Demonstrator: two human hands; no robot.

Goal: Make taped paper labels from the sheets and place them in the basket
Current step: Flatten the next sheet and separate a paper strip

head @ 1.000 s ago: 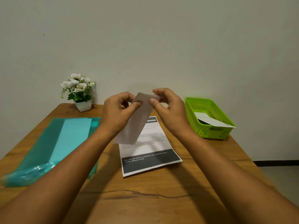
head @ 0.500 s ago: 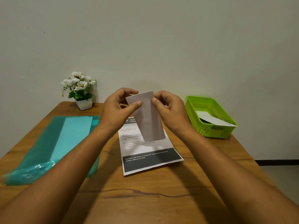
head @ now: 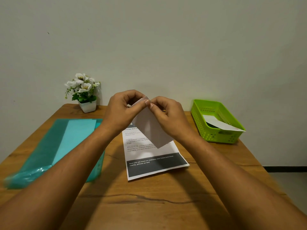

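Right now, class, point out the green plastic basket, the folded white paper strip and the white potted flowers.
green plastic basket (head: 216, 136): head view, front wall.
folded white paper strip (head: 152, 130): head view, its middle.
white potted flowers (head: 87, 106): head view, the pot.

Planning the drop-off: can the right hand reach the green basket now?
Probably yes: the green basket sits open-topped on that side, nothing between it and the right hand, though both it and the left hand pinch the paper piece.

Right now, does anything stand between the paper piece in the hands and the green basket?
Nothing visible does. The left hand and right hand pinch the paper piece in the air; only bare table lies between it and the green basket.
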